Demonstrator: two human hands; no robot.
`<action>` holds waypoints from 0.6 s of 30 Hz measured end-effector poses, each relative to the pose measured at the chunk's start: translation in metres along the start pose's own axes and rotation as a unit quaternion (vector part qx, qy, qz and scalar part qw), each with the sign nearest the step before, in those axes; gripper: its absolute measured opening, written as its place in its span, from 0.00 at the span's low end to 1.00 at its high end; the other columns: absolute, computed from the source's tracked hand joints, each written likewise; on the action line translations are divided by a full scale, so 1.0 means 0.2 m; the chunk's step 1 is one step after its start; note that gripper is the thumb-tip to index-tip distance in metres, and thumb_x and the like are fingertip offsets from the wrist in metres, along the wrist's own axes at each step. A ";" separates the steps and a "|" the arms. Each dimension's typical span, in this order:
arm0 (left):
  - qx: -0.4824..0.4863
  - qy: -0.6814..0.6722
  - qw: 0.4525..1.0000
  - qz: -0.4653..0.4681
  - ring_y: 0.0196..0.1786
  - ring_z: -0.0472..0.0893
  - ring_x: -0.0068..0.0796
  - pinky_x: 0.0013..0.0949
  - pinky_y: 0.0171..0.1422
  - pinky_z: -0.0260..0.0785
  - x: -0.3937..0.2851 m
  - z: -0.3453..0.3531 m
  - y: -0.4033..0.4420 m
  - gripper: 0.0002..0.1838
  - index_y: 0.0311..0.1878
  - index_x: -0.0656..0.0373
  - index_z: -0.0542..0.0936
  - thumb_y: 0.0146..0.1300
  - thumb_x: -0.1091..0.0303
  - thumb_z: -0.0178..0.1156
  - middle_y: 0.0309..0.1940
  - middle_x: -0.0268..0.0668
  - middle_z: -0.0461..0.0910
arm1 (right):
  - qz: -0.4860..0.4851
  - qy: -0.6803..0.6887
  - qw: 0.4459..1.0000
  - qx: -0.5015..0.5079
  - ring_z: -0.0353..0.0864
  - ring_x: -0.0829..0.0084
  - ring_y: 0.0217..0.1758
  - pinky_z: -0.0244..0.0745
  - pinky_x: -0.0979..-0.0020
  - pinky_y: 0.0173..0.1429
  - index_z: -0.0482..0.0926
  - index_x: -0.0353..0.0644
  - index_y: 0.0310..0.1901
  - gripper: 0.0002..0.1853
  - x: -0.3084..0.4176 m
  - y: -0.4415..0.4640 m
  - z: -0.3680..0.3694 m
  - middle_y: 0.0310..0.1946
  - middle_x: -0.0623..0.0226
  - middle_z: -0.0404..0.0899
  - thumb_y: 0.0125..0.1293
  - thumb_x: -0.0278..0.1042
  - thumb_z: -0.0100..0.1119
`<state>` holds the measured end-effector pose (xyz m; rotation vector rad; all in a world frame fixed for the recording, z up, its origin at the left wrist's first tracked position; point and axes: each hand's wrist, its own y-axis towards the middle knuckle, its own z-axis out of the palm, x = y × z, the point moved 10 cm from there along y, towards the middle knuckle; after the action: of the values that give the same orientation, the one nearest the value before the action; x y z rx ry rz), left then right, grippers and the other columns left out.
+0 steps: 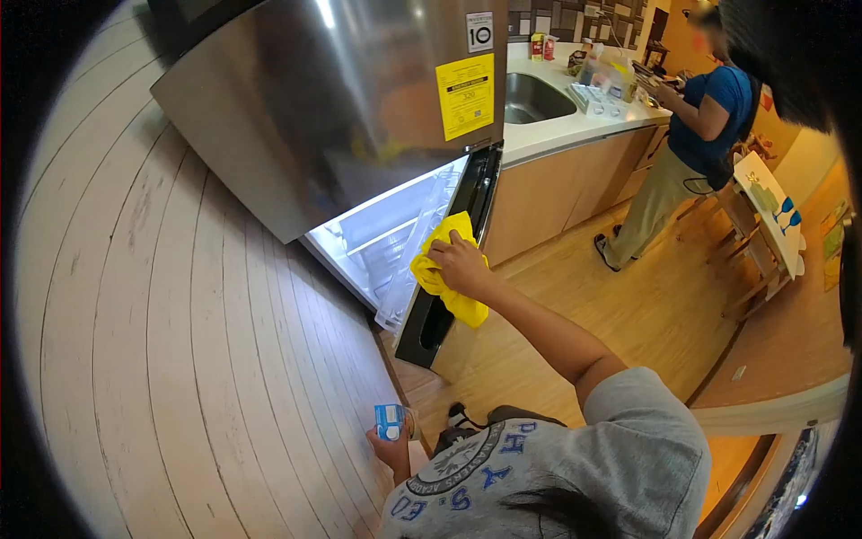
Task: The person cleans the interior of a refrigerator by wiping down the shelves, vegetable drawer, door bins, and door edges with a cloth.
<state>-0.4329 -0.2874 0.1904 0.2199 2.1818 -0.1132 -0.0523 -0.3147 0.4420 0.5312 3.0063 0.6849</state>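
Observation:
My right hand point(460, 266) is closed on a bunched yellow cloth point(465, 310), pressing it against the black top edge point(418, 341) of the fridge's lower door. That door stands ajar, and the lit white interior point(359, 235) with clear plastic bins shows behind it. Lower down, near my body, my left hand point(395, 456) grips a small blue and white box point(389, 420). The print on the box is too small to read.
The steel upper fridge door point(341, 99) is closed and bears a yellow label point(465, 97). Right of it runs a counter with a sink point(537, 99). A person in a blue shirt point(718, 99) stands at the counter, near a dining table point(763, 193) with blue glasses.

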 end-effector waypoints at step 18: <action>0.041 -0.065 0.996 0.039 0.43 0.77 0.46 0.40 0.49 0.69 -0.45 0.30 -0.20 0.28 0.46 0.62 0.70 0.38 0.71 0.70 0.38 0.47 0.76 | -0.144 0.252 0.950 0.114 0.70 0.59 0.47 0.70 0.63 0.53 0.79 0.45 0.43 0.21 -0.37 -0.23 -0.22 0.44 0.68 0.78 0.42 0.19 0.61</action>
<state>-0.3421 -0.3478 0.2279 0.3347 2.0379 -0.1682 -0.0009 -0.3966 0.4568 -0.1162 3.5532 0.5189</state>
